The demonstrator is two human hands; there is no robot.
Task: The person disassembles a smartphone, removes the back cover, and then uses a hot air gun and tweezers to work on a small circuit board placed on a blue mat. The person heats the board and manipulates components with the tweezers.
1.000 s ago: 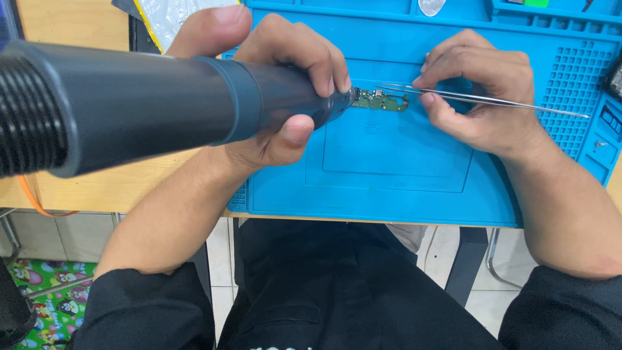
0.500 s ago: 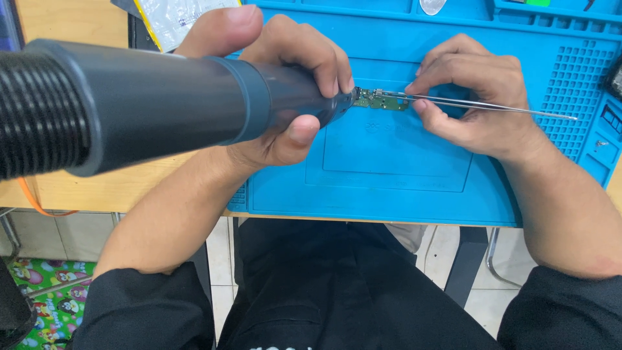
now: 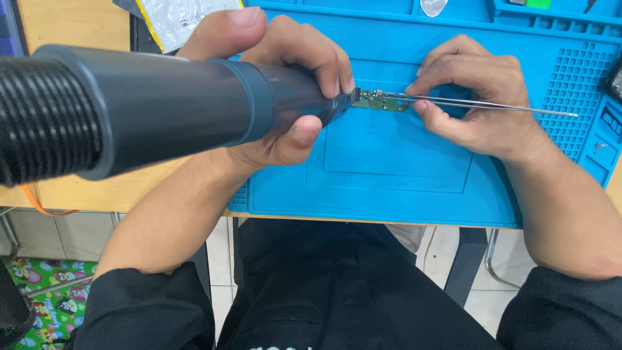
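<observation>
My left hand [image 3: 285,84] grips the front of a thick dark grey hot-air handle [image 3: 149,107] with a ribbed black hose end at the left edge. Its nozzle tip points at a small green circuit board [image 3: 383,101] lying on the blue work mat [image 3: 389,175]. My right hand [image 3: 473,97] pinches a pair of thin metal tweezers [image 3: 492,107]. The tweezer tips rest on the right end of the board, and the long end sticks out to the right past my hand.
The mat lies on a wooden table [image 3: 71,26] and has small moulded compartments [image 3: 573,84] along its right side and top. A white plastic packet [image 3: 178,16] lies at the top left. My lap and a tiled floor show below the table edge.
Both hands, the handle and the board sit slightly higher in the picture than a second ago. The grips are the same.
</observation>
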